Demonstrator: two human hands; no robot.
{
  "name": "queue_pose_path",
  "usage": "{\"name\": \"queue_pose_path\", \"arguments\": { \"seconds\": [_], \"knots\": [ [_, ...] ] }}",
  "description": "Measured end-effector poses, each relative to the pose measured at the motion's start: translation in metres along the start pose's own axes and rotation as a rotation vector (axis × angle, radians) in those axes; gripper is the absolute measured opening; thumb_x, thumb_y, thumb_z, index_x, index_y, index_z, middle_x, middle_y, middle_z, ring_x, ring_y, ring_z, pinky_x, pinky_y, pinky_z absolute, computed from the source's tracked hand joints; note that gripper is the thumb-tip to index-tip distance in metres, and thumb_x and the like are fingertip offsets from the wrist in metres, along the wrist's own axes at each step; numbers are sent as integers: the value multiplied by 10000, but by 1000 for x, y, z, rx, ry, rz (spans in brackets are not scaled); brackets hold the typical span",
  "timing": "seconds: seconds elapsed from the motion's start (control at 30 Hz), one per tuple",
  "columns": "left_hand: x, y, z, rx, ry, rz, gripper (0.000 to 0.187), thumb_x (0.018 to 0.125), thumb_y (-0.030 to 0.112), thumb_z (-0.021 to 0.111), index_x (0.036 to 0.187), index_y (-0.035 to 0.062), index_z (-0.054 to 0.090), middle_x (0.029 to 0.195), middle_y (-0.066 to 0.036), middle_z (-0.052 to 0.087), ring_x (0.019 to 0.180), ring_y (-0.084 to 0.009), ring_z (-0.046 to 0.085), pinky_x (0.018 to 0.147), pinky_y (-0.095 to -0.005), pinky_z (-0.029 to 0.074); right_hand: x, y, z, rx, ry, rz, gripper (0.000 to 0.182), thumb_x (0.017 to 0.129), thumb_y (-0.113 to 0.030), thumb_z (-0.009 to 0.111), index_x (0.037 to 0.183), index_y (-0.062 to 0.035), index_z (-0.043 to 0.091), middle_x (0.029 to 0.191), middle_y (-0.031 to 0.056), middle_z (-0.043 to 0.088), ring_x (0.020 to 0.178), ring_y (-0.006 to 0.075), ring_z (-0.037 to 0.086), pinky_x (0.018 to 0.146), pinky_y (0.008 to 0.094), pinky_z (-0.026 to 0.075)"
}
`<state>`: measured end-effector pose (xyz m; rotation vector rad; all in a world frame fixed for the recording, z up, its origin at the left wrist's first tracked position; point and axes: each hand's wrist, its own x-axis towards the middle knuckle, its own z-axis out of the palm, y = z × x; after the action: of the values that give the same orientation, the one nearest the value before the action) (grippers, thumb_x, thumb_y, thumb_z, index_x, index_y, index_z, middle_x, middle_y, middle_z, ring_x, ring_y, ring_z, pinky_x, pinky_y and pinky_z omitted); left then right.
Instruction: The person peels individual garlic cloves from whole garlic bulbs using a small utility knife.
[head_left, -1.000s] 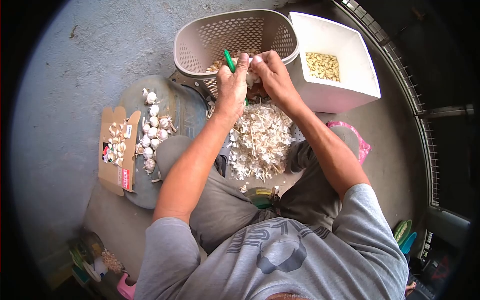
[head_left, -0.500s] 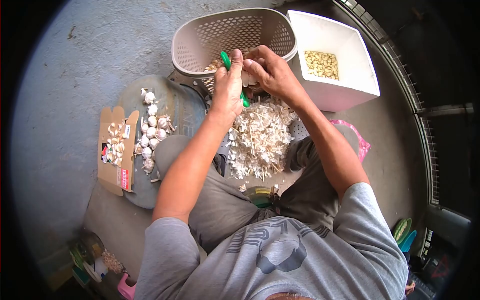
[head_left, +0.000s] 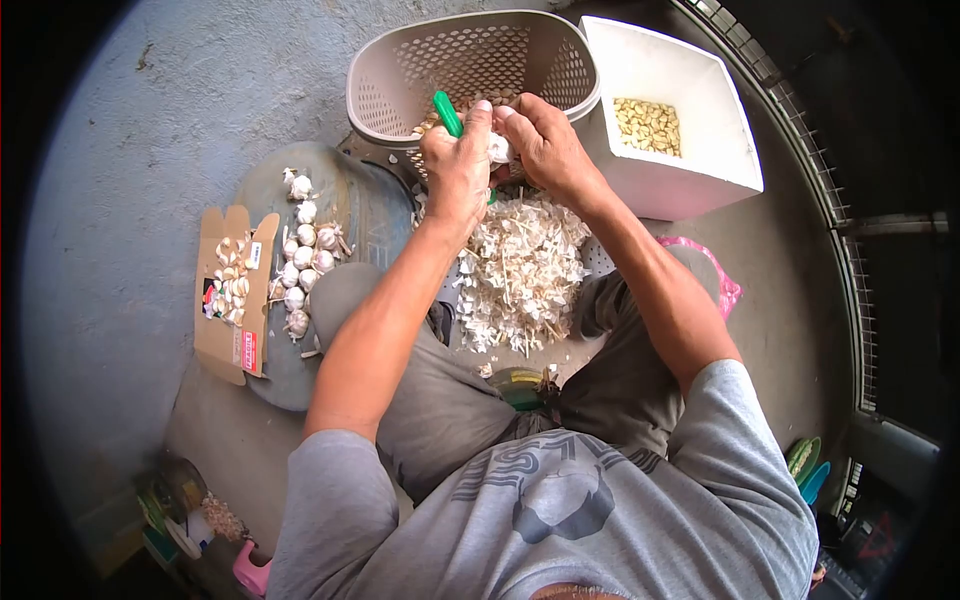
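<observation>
My left hand (head_left: 456, 168) is closed around a green-handled knife (head_left: 446, 113), its handle sticking up past my thumb. My right hand (head_left: 545, 143) pinches a white garlic piece (head_left: 500, 148) against the left hand. Both hands meet in front of a beige perforated basket (head_left: 400, 60) and above a heap of garlic skins and stems (head_left: 520, 270) on the floor between my knees. The blade is hidden by my fingers.
A white foam box (head_left: 690, 180) with peeled cloves (head_left: 648, 124) stands right of the basket. Whole garlic bulbs (head_left: 305, 260) lie on a dark mat at left, beside an open cardboard box (head_left: 235, 300) of cloves. A pink bag (head_left: 722, 285) lies at right.
Both hands stayed together by the basket with small working motions, dipping slightly and rising again; the knife handle tilted a little. The view shifted slightly.
</observation>
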<state>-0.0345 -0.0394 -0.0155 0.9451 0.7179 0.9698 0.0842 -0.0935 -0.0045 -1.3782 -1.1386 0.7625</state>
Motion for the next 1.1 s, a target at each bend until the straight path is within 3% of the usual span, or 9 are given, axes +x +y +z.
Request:
{"name": "queue_pose_path", "arguments": {
  "seconds": [0.13,0.27,0.37,0.47,0.57,0.7,0.93,1.03,1.1],
  "knots": [
    [9,-4,1,-20,52,33,302,996,330,670,870,56,652,702,-30,646,505,-118,576,386,-252,405,1,2,-9,249,20,241,296,1054,-251,506,950,20,564,759,94,636,547,140,576,465,290,463],
    [12,-1,-3,10,-18,-68,316,999,365,662,923,58,644,721,-31,653,516,-125,589,381,-247,404,11,15,-5,-21,197,-207,337,1057,-263,499,978,39,626,782,88,664,672,205,637,634,338,502],
    [6,-3,0,35,-115,-131,338,1003,392,649,957,57,632,744,-35,659,525,-133,598,382,-248,412,3,-2,-16,-260,162,-107,333,1055,-259,503,1001,42,636,807,85,683,692,226,642,671,348,513],
    [-1,-9,8,-34,-57,-51,336,1043,340,592,923,29,636,736,-50,659,479,-111,573,367,-239,409,7,16,-18,-219,131,-103,326,1060,-266,490,1000,15,646,742,64,642,609,182,591,572,343,489],
    [-4,-6,8,-97,-40,-31,266,1033,265,615,932,19,613,761,-81,667,462,-111,560,354,-245,408,4,4,-19,213,31,315,314,1057,-293,489,976,-30,639,667,23,552,509,120,474,440,326,389],
    [-7,3,8,-44,-30,-16,228,1010,209,652,996,21,525,765,-86,627,458,-127,518,354,-268,402,1,-8,-17,505,66,470,307,1039,-331,515,903,-65,586,584,-28,415,416,81,320,369,282,253],
    [-15,11,9,167,-60,94,219,1002,170,652,981,23,491,711,-66,587,427,-102,481,341,-264,399,-3,11,-23,801,-79,578,342,1042,-390,525,942,-78,624,683,35,536,440,124,422,382,286,314],
    [-10,6,4,271,-44,204,216,994,167,658,985,9,511,695,-66,588,423,-102,488,341,-266,400,-4,-10,-16,529,-10,408,375,1035,-421,557,1015,-56,644,754,66,606,513,134,510,405,315,370],
    [-1,1,1,332,-3,273,222,979,158,669,993,-16,531,685,-75,595,418,-112,501,336,-272,394,-2,-2,-14,40,-38,9,382,1036,-408,569,1070,-35,640,784,64,624,554,131,542,421,317,392]
  ]
}}
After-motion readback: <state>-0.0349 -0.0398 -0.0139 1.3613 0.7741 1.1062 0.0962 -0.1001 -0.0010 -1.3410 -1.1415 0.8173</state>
